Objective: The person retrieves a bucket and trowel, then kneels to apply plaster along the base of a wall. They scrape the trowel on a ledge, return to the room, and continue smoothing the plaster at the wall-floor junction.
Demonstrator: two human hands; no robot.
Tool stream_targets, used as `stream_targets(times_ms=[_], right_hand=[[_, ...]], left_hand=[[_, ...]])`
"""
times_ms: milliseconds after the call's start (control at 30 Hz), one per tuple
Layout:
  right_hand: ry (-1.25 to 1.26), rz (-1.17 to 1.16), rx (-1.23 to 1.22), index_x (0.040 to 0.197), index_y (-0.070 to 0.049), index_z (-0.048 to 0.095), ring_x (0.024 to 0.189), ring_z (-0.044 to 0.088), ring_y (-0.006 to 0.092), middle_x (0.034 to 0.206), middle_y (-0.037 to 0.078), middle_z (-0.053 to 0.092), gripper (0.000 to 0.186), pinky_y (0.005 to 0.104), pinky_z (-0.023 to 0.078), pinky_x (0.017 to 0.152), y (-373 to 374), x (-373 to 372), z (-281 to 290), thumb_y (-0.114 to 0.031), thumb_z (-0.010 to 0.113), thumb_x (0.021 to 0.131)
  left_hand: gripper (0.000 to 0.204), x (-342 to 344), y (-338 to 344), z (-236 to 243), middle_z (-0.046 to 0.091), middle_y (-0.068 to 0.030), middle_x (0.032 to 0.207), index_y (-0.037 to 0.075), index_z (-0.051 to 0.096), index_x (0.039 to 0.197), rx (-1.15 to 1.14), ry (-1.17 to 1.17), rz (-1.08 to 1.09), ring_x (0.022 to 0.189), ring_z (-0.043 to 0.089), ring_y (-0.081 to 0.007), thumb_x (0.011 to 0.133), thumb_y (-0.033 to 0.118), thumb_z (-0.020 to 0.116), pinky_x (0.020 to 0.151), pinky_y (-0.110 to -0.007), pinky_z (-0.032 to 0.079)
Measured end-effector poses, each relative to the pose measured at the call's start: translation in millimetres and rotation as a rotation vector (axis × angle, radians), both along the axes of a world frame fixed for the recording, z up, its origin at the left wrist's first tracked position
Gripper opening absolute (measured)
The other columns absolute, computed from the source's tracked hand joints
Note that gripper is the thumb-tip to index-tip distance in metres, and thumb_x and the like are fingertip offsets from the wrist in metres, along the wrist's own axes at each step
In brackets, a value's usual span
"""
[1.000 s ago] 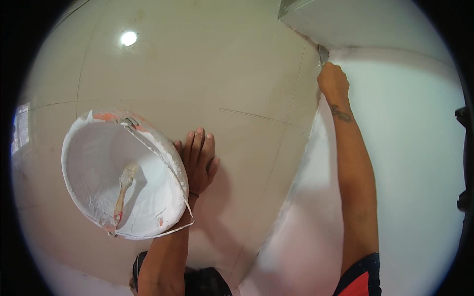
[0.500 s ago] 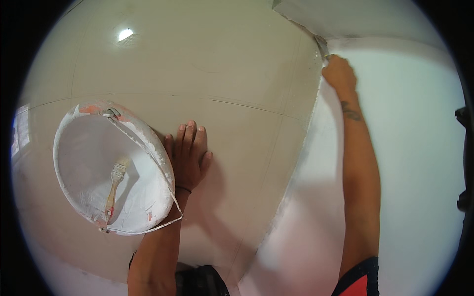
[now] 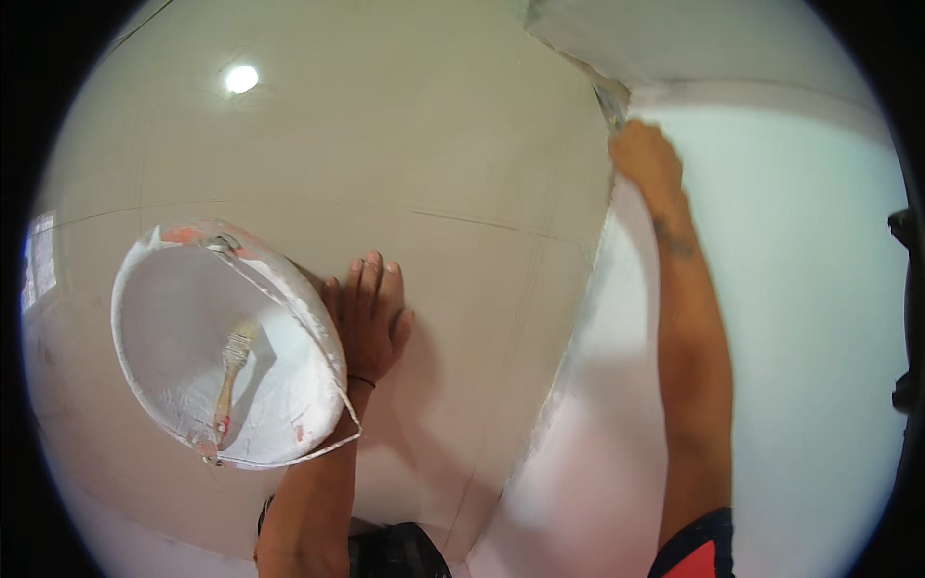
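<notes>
My left hand [image 3: 371,323] lies flat on the beige tiled floor [image 3: 462,125], fingers stretched out, holding nothing. Just left of it is a white bucket [image 3: 130,318] smeared with paint, its rim and wire handle overlapping my left forearm. Inside the bucket leans a paintbrush [image 3: 228,390] with a wooden handle and pale bristles. At the far right, my right hand [image 3: 650,159] is closed around a scraper [image 3: 608,106] with a grey metal blade. The blade is at the floor's edge, close to the corner of the walls. My fingers hide its handle.
A white wall [image 3: 809,289] rises along the right side, and another wall [image 3: 713,43] meets it at the far right corner. A rough, paint-marked seam runs between floor and wall. Light reflects off the glossy tiles at the upper left.
My right hand and the scraper have shifted slightly left and nearer. The bucket and my left hand appear a little lower in the view, along with the floor lines.
</notes>
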State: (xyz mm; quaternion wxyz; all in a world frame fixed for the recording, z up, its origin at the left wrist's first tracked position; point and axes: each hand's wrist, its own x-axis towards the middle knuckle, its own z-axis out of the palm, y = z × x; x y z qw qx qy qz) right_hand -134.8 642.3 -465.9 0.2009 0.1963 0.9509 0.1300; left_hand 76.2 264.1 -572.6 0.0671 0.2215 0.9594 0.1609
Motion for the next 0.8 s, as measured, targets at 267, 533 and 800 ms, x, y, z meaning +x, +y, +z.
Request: stream_targets(times_ms=[267,533,800], right_hand=[[0.196,-0.006,0.009,0.099,0.001,0.075,0.098,0.070,0.0465,0.103,0.029,0.072,0.029,0.0519,0.056,0.086,-2,5,-2,-0.017,0.054,0.089],[0.310,0.098,-0.090,0.098,0.002,0.074,0.097,0.071,0.0446,0.101,0.026,0.073,0.026,0.0522,0.057,0.084,-5,15,3,-0.010,0.052,0.090],[0.262,0.057,-0.079,0.095,0.000,0.074,0.093,0.072,0.0417,0.096,0.023,0.073,0.021,0.0499,0.059,0.078,-21,4,7,-0.008,0.056,0.089]], left_hand=[[0.068,2,-2,1,0.036,-0.0131,0.161,0.013,0.041,0.153,-0.020,-0.061,0.002,0.148,0.034,-0.0327,0.095,0.044,0.055,0.120,-0.062,0.020],[0.067,2,-1,2,0.036,-0.0144,0.161,0.012,0.040,0.153,-0.014,-0.028,-0.017,0.149,0.033,-0.0349,0.096,0.043,0.055,0.121,-0.063,0.018],[0.064,-2,2,3,0.043,-0.0121,0.157,0.014,0.046,0.151,-0.060,0.054,-0.008,0.145,0.041,-0.0315,0.097,0.048,0.052,0.118,-0.061,0.024]])
